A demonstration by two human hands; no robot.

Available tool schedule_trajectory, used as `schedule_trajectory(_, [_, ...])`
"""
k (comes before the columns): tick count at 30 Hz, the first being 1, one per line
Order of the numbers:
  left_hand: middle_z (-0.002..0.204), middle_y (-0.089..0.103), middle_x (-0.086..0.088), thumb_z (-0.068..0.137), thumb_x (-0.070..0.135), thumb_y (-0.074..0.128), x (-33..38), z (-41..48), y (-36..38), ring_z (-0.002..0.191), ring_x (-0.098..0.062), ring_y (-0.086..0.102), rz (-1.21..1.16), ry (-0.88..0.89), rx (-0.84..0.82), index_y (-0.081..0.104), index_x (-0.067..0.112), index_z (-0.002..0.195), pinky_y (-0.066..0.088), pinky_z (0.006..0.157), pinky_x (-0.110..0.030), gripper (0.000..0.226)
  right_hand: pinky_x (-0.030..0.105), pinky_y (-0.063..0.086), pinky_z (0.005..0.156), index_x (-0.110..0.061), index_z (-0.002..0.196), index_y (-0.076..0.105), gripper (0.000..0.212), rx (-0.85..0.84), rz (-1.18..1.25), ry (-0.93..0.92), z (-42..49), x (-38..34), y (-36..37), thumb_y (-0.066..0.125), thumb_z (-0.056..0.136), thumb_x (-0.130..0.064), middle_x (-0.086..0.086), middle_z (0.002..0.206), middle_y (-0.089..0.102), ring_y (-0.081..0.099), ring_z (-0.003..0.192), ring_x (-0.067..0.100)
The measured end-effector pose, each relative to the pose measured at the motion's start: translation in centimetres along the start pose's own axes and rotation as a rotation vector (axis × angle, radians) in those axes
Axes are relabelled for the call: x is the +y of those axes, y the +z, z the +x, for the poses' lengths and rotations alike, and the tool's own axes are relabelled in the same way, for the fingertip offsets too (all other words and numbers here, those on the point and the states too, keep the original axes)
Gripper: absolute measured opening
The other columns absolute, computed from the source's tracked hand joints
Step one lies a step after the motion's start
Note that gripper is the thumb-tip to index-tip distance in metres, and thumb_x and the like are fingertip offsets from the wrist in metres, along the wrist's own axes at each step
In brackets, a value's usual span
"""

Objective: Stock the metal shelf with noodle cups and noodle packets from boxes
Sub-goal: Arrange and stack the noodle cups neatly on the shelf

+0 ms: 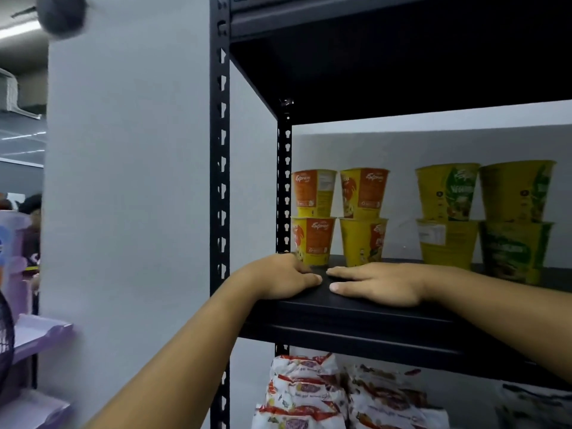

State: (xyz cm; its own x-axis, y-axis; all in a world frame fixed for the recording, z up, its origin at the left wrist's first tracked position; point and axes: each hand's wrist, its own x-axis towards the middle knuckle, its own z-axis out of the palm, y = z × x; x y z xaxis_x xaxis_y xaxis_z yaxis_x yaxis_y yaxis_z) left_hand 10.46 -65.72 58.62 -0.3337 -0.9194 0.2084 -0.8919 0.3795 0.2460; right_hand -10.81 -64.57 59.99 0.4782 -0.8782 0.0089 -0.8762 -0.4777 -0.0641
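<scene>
Both hands are resting empty on a partly stocked shelf.
The left hand (284,278) and right hand (380,283) are lying flat on the metal shelf (356,308), holding nothing. 8 noodle cups (312,243) are standing behind them in 4 stacks of 2, and noodle packets (309,394) are sitting on the tier below. Stocking is seemingly partway done, and no boxes are showing.

The left hand (280,278) covers part of the foot of the lower orange cup (313,239) by the post. The right forearm (501,301) hides part of the lower green cup's (513,250) base. Small print on the cups is too blurred to read. The noodle packets (305,394) run off the bottom edge (the far-right one is too dim to make out). A dark round blur (62,17) is cut by the top edge.
</scene>
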Motion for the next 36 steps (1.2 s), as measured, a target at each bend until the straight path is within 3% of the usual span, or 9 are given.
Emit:
schedule_trajectory(7, [0.126, 0.067, 0.004, 0.101, 0.055, 0.055, -0.1, 0.6, -0.6, 0.107, -0.012, 0.058, -0.023, -0.037, 0.037, 0.069, 0.027, 0.131, 0.044, 0.092, -0.031, 0.043, 0.037, 0.012, 0.125, -0.040, 0.161, 0.020, 0.069, 0.006, 0.024, -0.009, 0.0, 0.2, 0.2, 0.029, 0.099, -0.070, -0.013, 0.168, 0.019, 0.019, 0.154, 0.012])
schedule_trajectory(12, [0.137, 0.064, -0.002, 0.096, 0.050, 0.066, 0.1, 2.7, -1.9, 0.111, -0.017, 0.057, -0.084, -0.155, 0.176, 0.059, 0.023, 0.141, 0.044, 0.097, -0.035, 0.052, 0.038, 0.014, 0.125, -0.040, 0.161, 0.020, 0.070, 0.005, 0.026, -0.018, 0.0, 0.4, 0.2, 0.028, 0.099, -0.071, -0.012, 0.168, 0.020, 0.020, 0.154, 0.014])
schedule_trajectory(15, [0.145, 0.057, -0.007, 0.091, 0.039, 0.077, 0.2, 4.6, -2.8, 0.130, -0.027, 0.055, -0.256, -0.201, 0.268, 0.043, 0.017, 0.149, 0.042, 0.110, -0.044, 0.070, 0.038, 0.014, 0.124, -0.039, 0.161, 0.021, 0.070, 0.007, 0.031, -0.023, 0.0, 0.5, 0.2, 0.028, 0.099, -0.071, -0.011, 0.168, 0.020, 0.020, 0.154, 0.014])
schedule_trajectory(18, [0.144, 0.054, -0.009, 0.084, 0.028, 0.086, -0.1, 6.9, -3.1, 0.132, -0.032, 0.054, -0.549, -0.252, 0.288, 0.028, 0.015, 0.151, 0.047, 0.110, -0.051, 0.090, 0.037, 0.015, 0.124, -0.039, 0.161, 0.022, 0.071, 0.013, 0.041, -0.022, 0.1, 0.6, 0.2, 0.029, 0.098, -0.072, -0.011, 0.168, 0.021, 0.021, 0.153, 0.014])
schedule_trajectory(24, [0.130, 0.051, -0.004, 0.081, 0.013, 0.087, -0.7, 8.9, -2.5, 0.134, -0.033, 0.050, -0.846, -0.264, 0.310, 0.028, 0.019, 0.143, 0.047, 0.105, -0.049, 0.087, 0.037, 0.015, 0.124, -0.039, 0.160, 0.023, 0.072, 0.017, 0.054, -0.032, 0.5, 1.0, 0.3, 0.030, 0.098, -0.073, -0.013, 0.168, 0.020, 0.021, 0.153, 0.013])
schedule_trajectory(36, [0.136, 0.057, -0.005, 0.088, 0.020, 0.082, -1.6, 10.4, -1.2, 0.128, -0.031, 0.055, -0.824, -0.243, 0.259, 0.040, 0.025, 0.139, 0.049, 0.107, -0.053, 0.067, 0.035, 0.016, 0.124, -0.039, 0.159, 0.026, 0.071, 0.040, 0.056, -0.033, 1.2, 1.4, 0.3, 0.032, 0.097, -0.072, -0.014, 0.167, 0.023, 0.022, 0.152, 0.011])
